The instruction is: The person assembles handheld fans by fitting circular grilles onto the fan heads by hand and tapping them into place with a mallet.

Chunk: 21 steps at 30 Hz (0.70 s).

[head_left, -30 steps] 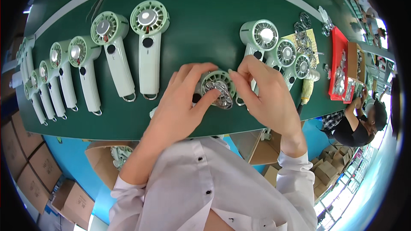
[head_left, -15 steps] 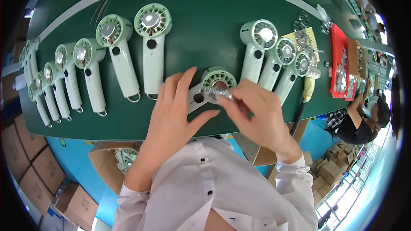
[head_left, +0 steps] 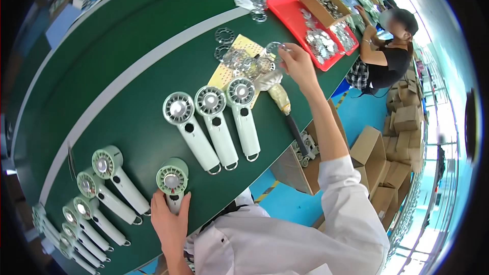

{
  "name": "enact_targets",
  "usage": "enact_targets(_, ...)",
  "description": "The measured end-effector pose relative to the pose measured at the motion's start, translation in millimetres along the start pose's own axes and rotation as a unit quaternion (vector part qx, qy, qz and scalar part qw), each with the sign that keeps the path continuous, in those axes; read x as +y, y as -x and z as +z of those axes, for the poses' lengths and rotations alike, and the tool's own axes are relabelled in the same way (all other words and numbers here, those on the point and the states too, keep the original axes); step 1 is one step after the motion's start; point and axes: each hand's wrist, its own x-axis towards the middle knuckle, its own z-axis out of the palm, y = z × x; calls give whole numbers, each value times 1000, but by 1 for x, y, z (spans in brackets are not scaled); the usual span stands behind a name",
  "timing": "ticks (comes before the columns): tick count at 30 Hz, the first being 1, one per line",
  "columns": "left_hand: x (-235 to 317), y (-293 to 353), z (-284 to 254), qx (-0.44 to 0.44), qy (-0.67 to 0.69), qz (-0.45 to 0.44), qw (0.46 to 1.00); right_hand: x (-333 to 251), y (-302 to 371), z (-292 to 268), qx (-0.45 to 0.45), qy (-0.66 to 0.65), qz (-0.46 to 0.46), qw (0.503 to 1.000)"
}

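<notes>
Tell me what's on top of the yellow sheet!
Several clear rings lie on the yellow sheet, and a handheld fan overlaps its near end. What is under the fan's head is covered.

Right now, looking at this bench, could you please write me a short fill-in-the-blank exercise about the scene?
1. The left hand holds a fan by its ____.
2. The clear piece at the right hand is shaped like a ____.
3. The group of fans nearest the yellow sheet numbers ____.
4. The tray just beyond the right hand is coloured ____.

Missing words: handle; ring; three; red.
</notes>
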Motion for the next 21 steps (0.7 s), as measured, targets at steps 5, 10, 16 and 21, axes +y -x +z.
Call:
enact_targets(5, -8, -3, 4, -9, 44, -12, 999, 45, -52, -6, 93, 124, -82, 985)
enact_targets(10, -24, -5, 6, -12, 48, -48, 998, -9, -7, 23, -4, 199, -167, 966)
enact_targets(16, -39, -3, 14, 10, 75, -36, 996, -7, 11, 48, -51, 275, -263, 924)
enact_targets(21, -40, -4, 12, -1, 56, 5, 998, -17, -2, 25, -84, 31, -117, 989)
